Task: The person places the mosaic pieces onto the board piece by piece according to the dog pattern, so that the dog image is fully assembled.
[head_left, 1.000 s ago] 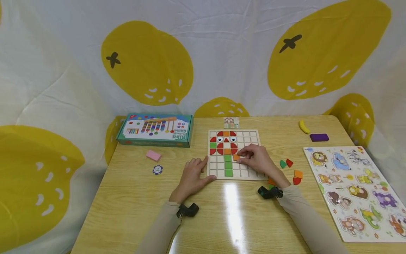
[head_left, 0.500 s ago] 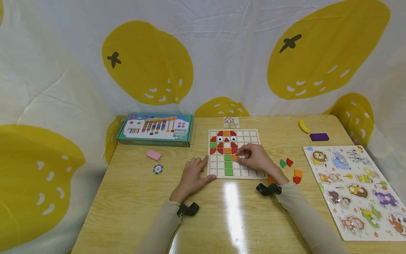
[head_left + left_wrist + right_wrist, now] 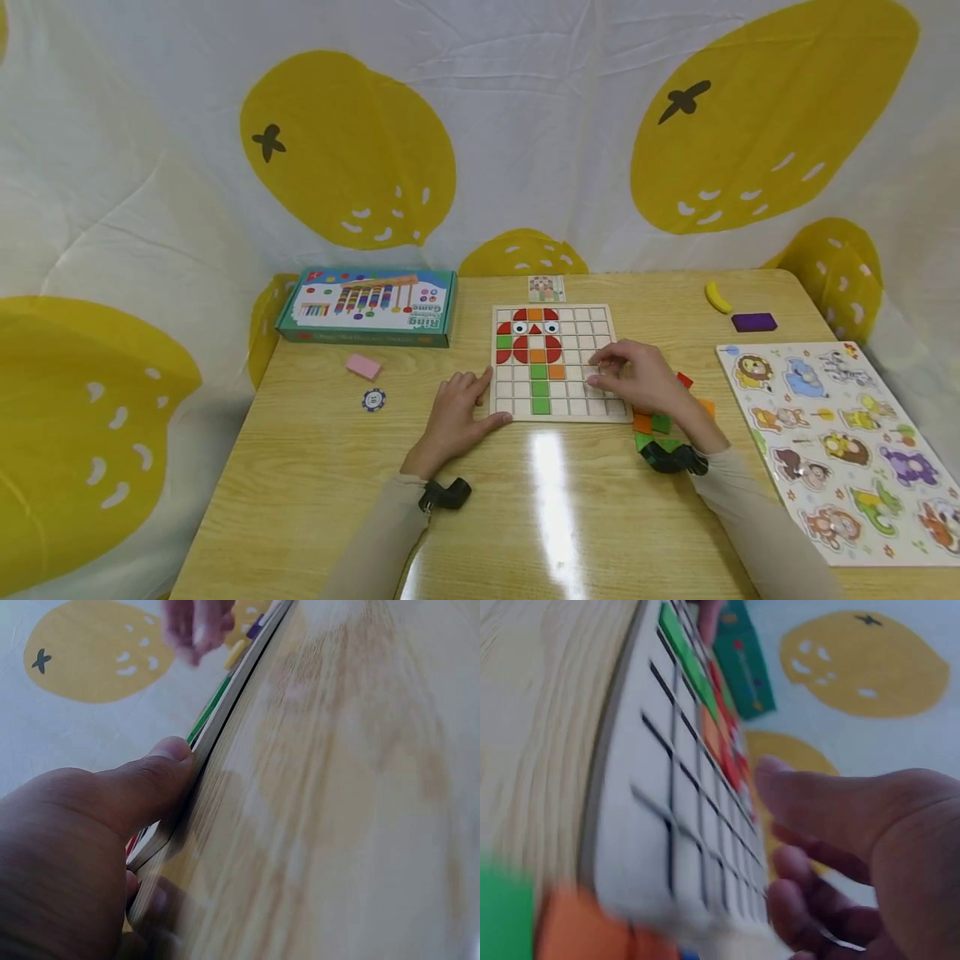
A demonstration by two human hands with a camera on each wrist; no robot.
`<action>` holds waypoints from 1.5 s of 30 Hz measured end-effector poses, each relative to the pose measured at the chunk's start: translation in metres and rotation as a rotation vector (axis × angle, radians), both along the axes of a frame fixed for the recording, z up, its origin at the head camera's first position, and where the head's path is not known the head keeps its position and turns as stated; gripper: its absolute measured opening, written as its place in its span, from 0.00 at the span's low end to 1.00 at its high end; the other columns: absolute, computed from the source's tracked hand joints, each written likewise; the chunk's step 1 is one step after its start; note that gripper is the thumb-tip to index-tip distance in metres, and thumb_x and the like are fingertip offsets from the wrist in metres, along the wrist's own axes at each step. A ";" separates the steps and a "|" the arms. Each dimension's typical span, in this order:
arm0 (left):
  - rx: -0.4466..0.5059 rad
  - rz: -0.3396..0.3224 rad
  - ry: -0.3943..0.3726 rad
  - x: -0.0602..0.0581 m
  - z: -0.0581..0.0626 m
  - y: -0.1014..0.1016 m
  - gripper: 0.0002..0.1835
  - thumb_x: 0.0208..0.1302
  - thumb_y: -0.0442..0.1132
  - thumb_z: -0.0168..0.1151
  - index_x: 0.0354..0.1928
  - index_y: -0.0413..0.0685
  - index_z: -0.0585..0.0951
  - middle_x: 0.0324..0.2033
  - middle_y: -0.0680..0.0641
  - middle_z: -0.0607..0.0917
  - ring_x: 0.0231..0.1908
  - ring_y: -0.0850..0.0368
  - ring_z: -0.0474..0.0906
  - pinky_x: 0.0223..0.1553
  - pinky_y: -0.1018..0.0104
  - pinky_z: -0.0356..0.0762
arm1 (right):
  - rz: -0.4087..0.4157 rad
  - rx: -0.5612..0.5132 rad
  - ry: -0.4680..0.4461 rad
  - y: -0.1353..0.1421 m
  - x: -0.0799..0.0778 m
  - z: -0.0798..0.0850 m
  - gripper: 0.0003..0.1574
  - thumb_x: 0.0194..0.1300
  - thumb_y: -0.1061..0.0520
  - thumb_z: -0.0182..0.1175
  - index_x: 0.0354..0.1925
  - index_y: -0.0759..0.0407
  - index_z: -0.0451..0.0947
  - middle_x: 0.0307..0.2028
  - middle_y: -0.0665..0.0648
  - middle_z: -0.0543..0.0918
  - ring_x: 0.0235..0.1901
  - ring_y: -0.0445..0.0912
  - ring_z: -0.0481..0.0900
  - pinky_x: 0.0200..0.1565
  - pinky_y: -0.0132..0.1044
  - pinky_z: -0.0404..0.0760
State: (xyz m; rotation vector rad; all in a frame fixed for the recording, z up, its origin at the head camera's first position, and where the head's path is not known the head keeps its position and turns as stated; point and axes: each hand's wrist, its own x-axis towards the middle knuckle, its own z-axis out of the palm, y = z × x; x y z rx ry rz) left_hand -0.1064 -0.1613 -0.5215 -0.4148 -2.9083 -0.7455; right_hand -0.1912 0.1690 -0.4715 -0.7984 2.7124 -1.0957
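Note:
A wooden grid board (image 3: 592, 408) lies on the table, with red, orange, green and eye tiles forming a picture on its left side. My left hand (image 3: 448, 421) holds its lower left corner, thumb at the near edge and index finger at the left edge. In the left wrist view the thumb (image 3: 161, 769) lies against the board's rim. My right hand (image 3: 641, 379) hovers over the board's right side, thumb and fingers apart with nothing between them. An orange square tile (image 3: 557, 372) sits in a cell beside the green column (image 3: 540, 389).
Loose green and orange tiles (image 3: 642, 422) lie right of the board, partly under the right wrist. A picture card (image 3: 546, 289) is behind it. A game box (image 3: 367, 307), pink block (image 3: 363, 367), poker chip (image 3: 373, 400), toy banana (image 3: 717, 297), purple block (image 3: 754, 322) and animal puzzle (image 3: 817, 433) surround it.
My right hand has let go of the orange square tile, which now sits flat in its cell, and has moved to the right. My left hand has stayed at the board's corner.

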 end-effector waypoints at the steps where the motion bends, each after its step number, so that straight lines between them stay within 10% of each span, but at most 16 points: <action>1: 0.001 0.000 0.002 0.000 0.000 0.000 0.48 0.57 0.70 0.63 0.72 0.47 0.68 0.29 0.57 0.67 0.34 0.61 0.61 0.41 0.63 0.58 | -0.008 0.025 0.004 0.011 0.004 0.003 0.20 0.56 0.47 0.74 0.44 0.55 0.85 0.33 0.50 0.83 0.33 0.45 0.77 0.36 0.37 0.74; 9: -0.002 0.022 -0.002 0.003 0.004 -0.002 0.47 0.56 0.69 0.64 0.71 0.47 0.69 0.29 0.56 0.67 0.34 0.61 0.61 0.41 0.63 0.58 | -0.015 0.189 0.012 0.056 0.023 -0.007 0.15 0.56 0.48 0.74 0.38 0.53 0.84 0.32 0.48 0.81 0.31 0.40 0.75 0.35 0.36 0.75; 20: 0.006 0.008 -0.019 0.001 0.001 0.002 0.48 0.57 0.69 0.63 0.72 0.47 0.67 0.29 0.55 0.68 0.35 0.60 0.61 0.42 0.63 0.57 | -0.071 0.079 0.037 0.059 0.022 -0.009 0.08 0.63 0.57 0.68 0.38 0.56 0.78 0.26 0.48 0.78 0.24 0.39 0.73 0.28 0.32 0.72; 28: 0.008 0.011 0.000 0.000 0.000 0.001 0.48 0.57 0.70 0.63 0.72 0.47 0.68 0.29 0.56 0.67 0.35 0.61 0.61 0.41 0.63 0.57 | -0.065 -0.242 -0.098 0.011 0.009 -0.010 0.13 0.65 0.51 0.66 0.46 0.53 0.80 0.31 0.54 0.83 0.29 0.51 0.81 0.31 0.33 0.79; 45: 0.006 0.015 -0.012 0.000 0.000 0.003 0.48 0.57 0.69 0.63 0.72 0.48 0.68 0.29 0.57 0.67 0.35 0.60 0.61 0.41 0.63 0.57 | 0.008 -0.091 0.084 -0.046 0.013 -0.023 0.14 0.52 0.52 0.77 0.37 0.54 0.88 0.28 0.45 0.82 0.26 0.37 0.76 0.30 0.32 0.75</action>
